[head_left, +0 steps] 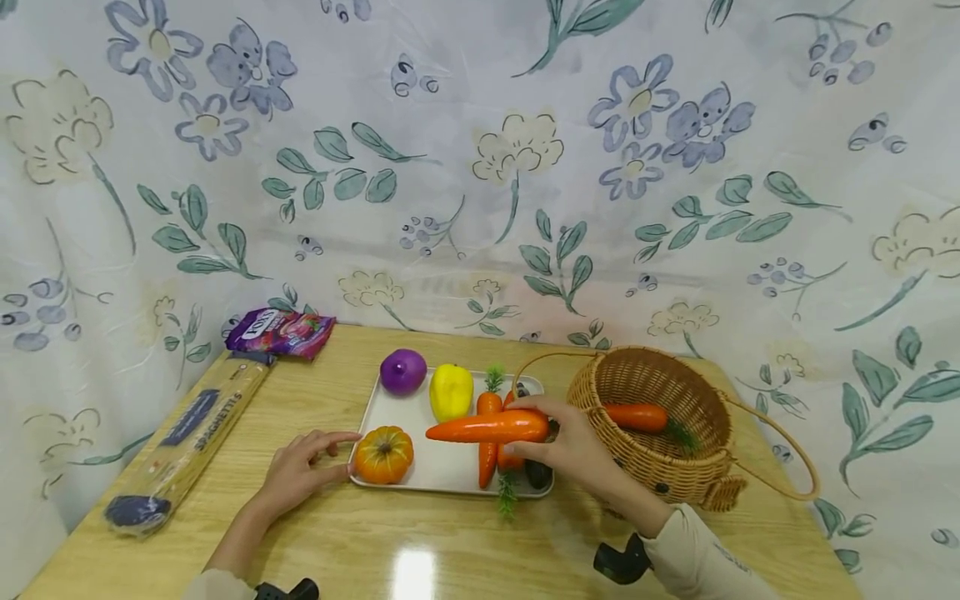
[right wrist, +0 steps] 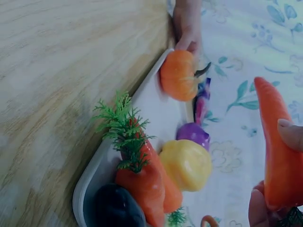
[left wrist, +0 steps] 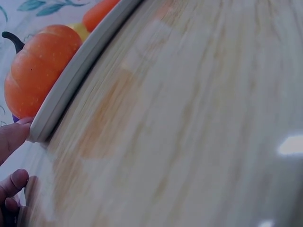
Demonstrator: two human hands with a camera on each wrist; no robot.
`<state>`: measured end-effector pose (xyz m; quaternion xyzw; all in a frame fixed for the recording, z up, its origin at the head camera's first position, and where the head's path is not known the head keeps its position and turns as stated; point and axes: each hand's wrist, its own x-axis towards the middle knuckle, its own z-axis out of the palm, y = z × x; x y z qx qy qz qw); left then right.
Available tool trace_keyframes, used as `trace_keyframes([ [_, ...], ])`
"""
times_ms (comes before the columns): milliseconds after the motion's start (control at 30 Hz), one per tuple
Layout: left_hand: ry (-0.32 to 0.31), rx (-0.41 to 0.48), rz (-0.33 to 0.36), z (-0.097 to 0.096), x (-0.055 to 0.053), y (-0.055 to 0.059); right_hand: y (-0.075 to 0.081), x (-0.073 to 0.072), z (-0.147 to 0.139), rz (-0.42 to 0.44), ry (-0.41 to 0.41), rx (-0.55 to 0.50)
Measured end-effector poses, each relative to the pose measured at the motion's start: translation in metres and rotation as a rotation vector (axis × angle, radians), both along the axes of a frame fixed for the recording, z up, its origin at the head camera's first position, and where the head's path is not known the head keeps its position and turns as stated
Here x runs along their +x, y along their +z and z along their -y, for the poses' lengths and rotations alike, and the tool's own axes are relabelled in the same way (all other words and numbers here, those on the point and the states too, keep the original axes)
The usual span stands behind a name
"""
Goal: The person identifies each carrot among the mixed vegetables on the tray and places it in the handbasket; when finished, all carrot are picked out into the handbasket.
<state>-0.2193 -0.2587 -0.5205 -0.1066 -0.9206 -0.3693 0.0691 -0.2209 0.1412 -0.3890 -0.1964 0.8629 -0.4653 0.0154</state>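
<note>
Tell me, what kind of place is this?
Probably an indoor play or demonstration spot, though I can't be sure. There's a wooden table, a flowery backdrop behind it, and a shiny, toy-like carrot in the person's right hand.

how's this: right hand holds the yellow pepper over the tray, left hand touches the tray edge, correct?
Wrong vegetable: the yellow pepper sits on the tray; the head view shows the right hand holding a carrot over the tray. The left hand touches the edge.
</note>
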Motion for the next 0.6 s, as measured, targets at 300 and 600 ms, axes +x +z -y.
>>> trace_keyframes([
  [300,-0.023,0.011,0.037,-0.001,0.000,0.008,0.005,0.007,-0.016,-0.023,-0.022,-0.022],
  [600,-0.024,0.015,0.060,-0.001,-0.001,0.009,0.013,0.012,-0.037,-0.026,-0.104,0.002],
])
